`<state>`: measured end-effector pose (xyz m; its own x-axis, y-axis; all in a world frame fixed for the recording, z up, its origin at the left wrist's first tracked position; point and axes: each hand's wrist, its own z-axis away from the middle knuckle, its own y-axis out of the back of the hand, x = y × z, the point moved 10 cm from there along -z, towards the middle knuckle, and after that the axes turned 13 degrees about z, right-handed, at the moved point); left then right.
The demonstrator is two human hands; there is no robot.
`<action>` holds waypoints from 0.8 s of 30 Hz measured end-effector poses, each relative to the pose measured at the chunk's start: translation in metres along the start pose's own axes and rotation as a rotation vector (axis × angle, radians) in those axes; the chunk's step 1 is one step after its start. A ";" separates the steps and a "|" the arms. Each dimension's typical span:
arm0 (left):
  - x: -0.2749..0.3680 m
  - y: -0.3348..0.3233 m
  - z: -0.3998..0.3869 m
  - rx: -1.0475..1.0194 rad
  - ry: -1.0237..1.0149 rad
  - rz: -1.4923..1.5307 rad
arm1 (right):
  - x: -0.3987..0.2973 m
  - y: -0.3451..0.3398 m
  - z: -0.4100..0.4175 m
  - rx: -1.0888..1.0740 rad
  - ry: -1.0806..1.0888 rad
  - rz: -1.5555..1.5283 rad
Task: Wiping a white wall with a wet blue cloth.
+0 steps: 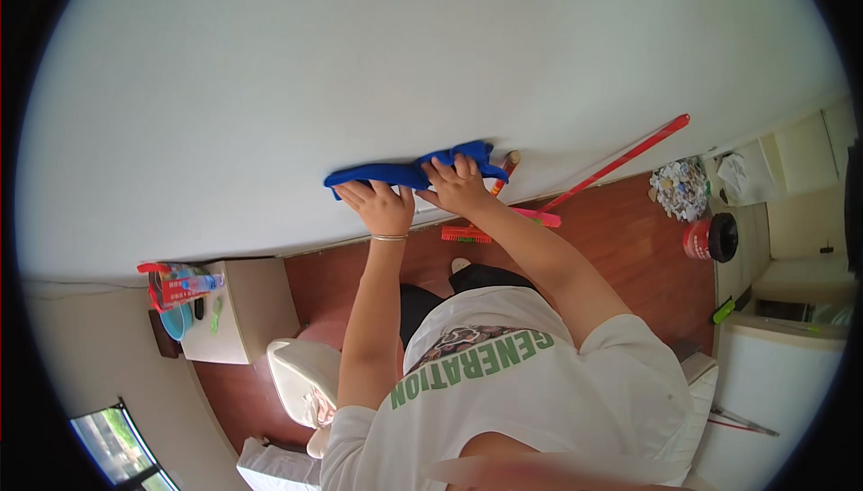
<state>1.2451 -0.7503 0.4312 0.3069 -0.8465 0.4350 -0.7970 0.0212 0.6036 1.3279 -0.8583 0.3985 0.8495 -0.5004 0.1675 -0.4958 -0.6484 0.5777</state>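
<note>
A blue cloth (388, 173) is spread lengthwise against the white wall (337, 73) in front of me. My left hand (383, 208), with a bracelet at the wrist, holds the cloth's lower left part to the wall. Just right of it, my right hand (460, 186) has its fingers on the bunched right part of the same cloth. Parts of the cloth under the fingers are hidden. Below my right hand, a red brush head (466, 233) with green bristles is near the wall's foot.
A red pole (620, 161) leans on the wall, near a pink broom head (539, 217). At left, a cabinet (236, 289) bears a blue basin (176, 321) and a red bag (165, 295). A white chair (290, 370) stands behind. Right are a red-and-black container (708, 238) and a refuse pile (681, 188).
</note>
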 end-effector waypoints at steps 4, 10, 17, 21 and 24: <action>-0.049 -0.028 0.067 -0.157 0.265 -0.042 | -0.025 -0.058 0.055 -0.716 0.235 -0.201; -0.081 -0.008 0.061 0.081 0.430 0.361 | -0.048 -0.026 -0.011 -0.427 0.296 -0.143; -0.125 0.101 -0.001 0.639 0.295 0.261 | -0.111 -0.001 -0.070 -0.060 0.232 -0.037; -0.155 0.084 0.025 0.635 0.344 0.252 | -0.146 -0.037 -0.035 -0.178 0.394 -0.079; -0.203 0.037 0.075 0.473 0.572 0.323 | -0.173 -0.065 -0.009 -0.311 0.531 -0.051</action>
<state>1.1138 -0.6181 0.3153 0.1402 -0.4313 0.8912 -0.9882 -0.1177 0.0985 1.2143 -0.7243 0.3395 0.8841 -0.0670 0.4624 -0.4445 -0.4259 0.7881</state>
